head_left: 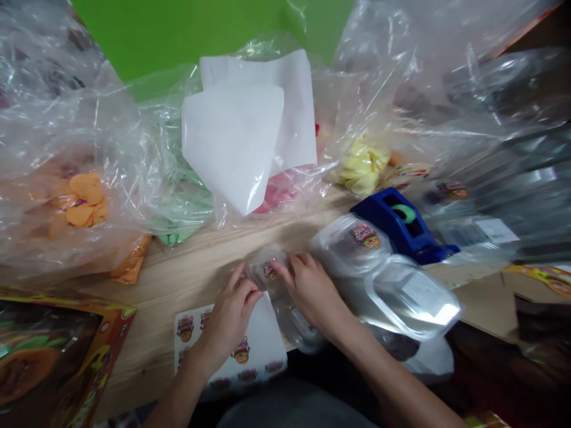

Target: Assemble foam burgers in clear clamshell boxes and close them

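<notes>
Fingers (289, 261) of right hand (312, 291) together, curled over small clear tub (256, 270), clamping it on wooden table (187, 267), front centre. Left hand (232, 309) fingers together at tub's left edge, grip unclear in blur. Big clear bags (66, 148) of orange, green, yellow pieces behind. White paper (241, 137) mid-back. Stacked clear tubs (392, 285) right, blue tape dispenser (401, 226) beyond. Sticker sheet (263, 351) under left hand. Sticker (270, 271) on tub top.

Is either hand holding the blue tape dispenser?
No: the blue tape dispenser sits on the table, apart from the left hand and right hand, which are on a small clear container.
</notes>
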A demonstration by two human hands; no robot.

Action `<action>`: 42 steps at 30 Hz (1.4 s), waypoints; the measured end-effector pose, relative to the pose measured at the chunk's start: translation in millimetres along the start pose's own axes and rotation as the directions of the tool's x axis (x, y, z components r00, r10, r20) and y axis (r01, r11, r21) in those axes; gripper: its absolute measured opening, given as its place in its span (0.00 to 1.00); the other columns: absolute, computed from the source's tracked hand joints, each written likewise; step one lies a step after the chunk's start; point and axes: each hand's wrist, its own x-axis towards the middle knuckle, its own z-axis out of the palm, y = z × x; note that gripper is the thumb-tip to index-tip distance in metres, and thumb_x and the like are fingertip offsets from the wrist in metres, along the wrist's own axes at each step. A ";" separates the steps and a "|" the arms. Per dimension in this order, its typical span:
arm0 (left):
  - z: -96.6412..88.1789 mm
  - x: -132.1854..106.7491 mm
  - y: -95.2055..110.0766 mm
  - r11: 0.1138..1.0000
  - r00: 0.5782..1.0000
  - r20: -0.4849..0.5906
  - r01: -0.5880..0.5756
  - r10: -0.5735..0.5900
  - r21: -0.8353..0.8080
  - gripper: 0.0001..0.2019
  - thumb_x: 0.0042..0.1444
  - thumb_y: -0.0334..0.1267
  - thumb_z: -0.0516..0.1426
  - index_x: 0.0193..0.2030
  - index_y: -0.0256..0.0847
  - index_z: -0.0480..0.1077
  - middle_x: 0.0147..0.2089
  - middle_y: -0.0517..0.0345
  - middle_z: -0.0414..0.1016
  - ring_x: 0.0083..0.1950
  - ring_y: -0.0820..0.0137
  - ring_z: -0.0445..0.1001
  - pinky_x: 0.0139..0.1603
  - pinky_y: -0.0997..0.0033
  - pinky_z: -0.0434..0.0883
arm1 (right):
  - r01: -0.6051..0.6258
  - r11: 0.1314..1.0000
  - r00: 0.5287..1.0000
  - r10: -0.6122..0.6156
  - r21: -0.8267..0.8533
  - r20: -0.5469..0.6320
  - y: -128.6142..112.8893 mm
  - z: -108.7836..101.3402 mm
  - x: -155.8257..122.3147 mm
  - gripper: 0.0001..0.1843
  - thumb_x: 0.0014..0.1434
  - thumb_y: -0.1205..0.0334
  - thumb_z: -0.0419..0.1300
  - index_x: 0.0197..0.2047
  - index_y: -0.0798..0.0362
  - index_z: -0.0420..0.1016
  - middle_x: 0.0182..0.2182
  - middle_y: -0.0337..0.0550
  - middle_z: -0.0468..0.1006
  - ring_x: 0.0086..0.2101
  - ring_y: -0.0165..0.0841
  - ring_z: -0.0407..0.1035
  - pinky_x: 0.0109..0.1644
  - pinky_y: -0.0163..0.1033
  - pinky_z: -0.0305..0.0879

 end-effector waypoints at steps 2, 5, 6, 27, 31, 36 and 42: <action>2.6 -1.5 1.8 0.999 0.999 0.039 0.011 -0.010 -0.036 0.09 0.61 0.34 0.49 0.31 0.40 0.66 0.62 0.43 0.61 0.63 0.59 0.60 0.55 0.55 0.67 | 0.022 1.000 1.000 -0.022 0.010 0.001 0.0 -1.4 -6.8 0.22 0.61 0.50 0.52 0.45 0.62 0.72 0.39 0.57 0.74 0.40 0.46 0.69 0.45 0.49 0.66; 4.4 -5.2 5.5 1.000 1.000 -0.014 -0.012 0.011 -0.027 0.09 0.61 0.35 0.49 0.30 0.39 0.65 0.64 0.40 0.58 0.65 0.56 0.58 0.58 0.51 0.64 | 0.036 0.998 0.996 -0.031 0.054 -0.088 -1.0 -1.1 -15.2 0.24 0.60 0.52 0.52 0.49 0.65 0.69 0.43 0.61 0.73 0.43 0.47 0.68 0.48 0.51 0.65; 4.9 -7.0 6.5 0.999 0.999 -0.038 -0.026 0.025 -0.025 0.09 0.61 0.35 0.49 0.31 0.39 0.65 0.65 0.41 0.57 0.65 0.56 0.57 0.58 0.51 0.64 | 0.048 0.996 0.992 -0.039 0.073 -0.124 -1.3 -0.5 -17.1 0.24 0.61 0.52 0.52 0.50 0.65 0.69 0.44 0.61 0.73 0.44 0.47 0.67 0.48 0.52 0.65; 42.7 -9.5 -10.3 0.985 0.996 -0.094 -0.012 -0.004 -0.173 0.07 0.60 0.32 0.49 0.37 0.39 0.68 0.68 0.43 0.51 0.67 0.59 0.55 0.63 0.50 0.60 | -0.031 0.999 0.996 0.033 0.014 -0.088 -7.9 0.2 -14.9 0.24 0.54 0.49 0.60 0.43 0.63 0.72 0.39 0.57 0.73 0.41 0.46 0.65 0.46 0.47 0.63; 44.1 -10.2 -9.8 0.991 0.989 -0.145 -0.056 0.038 -0.125 0.08 0.61 0.32 0.48 0.38 0.39 0.69 0.67 0.45 0.54 0.67 0.59 0.53 0.63 0.46 0.59 | -0.041 0.999 0.994 0.038 -0.029 -0.105 -16.1 -3.8 -15.7 0.24 0.53 0.50 0.62 0.44 0.64 0.71 0.39 0.57 0.73 0.41 0.46 0.65 0.45 0.48 0.63; 47.4 -12.3 -14.0 0.998 0.983 -0.175 -0.057 0.051 -0.030 0.11 0.60 0.31 0.48 0.46 0.37 0.68 0.65 0.41 0.58 0.66 0.58 0.56 0.61 0.45 0.62 | -0.073 0.991 0.990 0.059 -0.108 -0.127 -27.7 -7.7 -13.5 0.23 0.47 0.50 0.66 0.38 0.61 0.70 0.36 0.56 0.72 0.39 0.47 0.64 0.43 0.50 0.63; 47.9 -10.8 -14.9 0.988 0.977 -0.188 -0.076 0.101 0.136 0.12 0.58 0.30 0.52 0.48 0.36 0.68 0.61 0.40 0.65 0.63 0.54 0.61 0.58 0.41 0.61 | -0.067 0.998 0.996 0.068 0.014 -0.054 -32.0 -13.1 -6.3 0.18 0.47 0.57 0.67 0.35 0.57 0.65 0.33 0.53 0.72 0.38 0.46 0.66 0.41 0.48 0.64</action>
